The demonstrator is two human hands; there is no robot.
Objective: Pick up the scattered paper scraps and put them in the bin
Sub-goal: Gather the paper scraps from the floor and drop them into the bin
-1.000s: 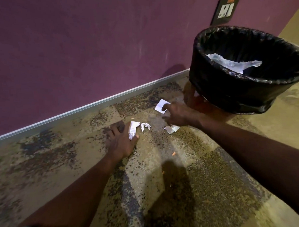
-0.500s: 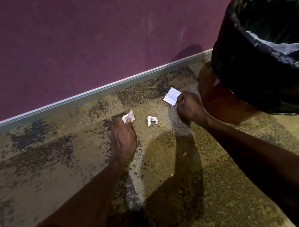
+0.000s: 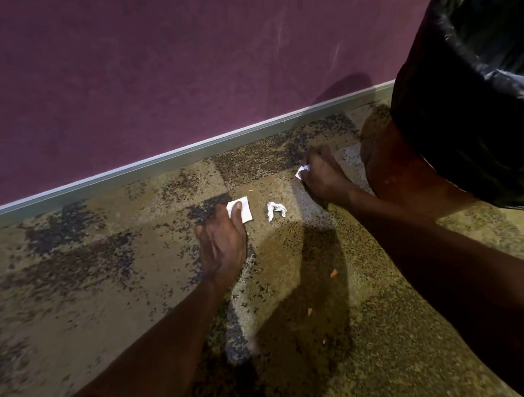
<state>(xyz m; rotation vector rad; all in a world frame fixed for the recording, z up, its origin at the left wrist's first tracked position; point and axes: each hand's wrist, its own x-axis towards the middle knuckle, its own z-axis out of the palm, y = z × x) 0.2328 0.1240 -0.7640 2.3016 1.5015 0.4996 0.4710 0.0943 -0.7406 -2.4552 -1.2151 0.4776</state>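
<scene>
1. Three paper scraps show on the carpet [image 3: 71, 265]. The flat white scrap [image 3: 244, 210] lies in the middle of the floor patch, not far from the skirting strip [image 3: 166, 164] at the foot of the purple wall [image 3: 170, 59]. The crumpled scrap [image 3: 274, 210] lies just beside it, toward the bin, touched by nothing. The third scrap [image 3: 302, 171] is only a small white corner that looks out of the right hand.
2. The left hand [image 3: 222, 244] holds the flat white scrap between thumb and fingers; whether the paper is off the carpet cannot be told.
3. The right hand [image 3: 321, 177] is curled closed around the third scrap, close to the base of the bin.
4. The bin [image 3: 468, 123] stands at the far right of the carpet, near the wall, with a black liner folded over its rim. Its opening is mostly out of view.
5. The step in hand seems to be gathering, with both hands occupied. The task looks partly done.
6. The next move probably calls for taking the crumpled scrap with spare fingers, or first carrying both hands over the rim of the bin to release.
7. Some tiny orange bits [image 3: 334, 273] lie on the carpet nearer to the person.
</scene>
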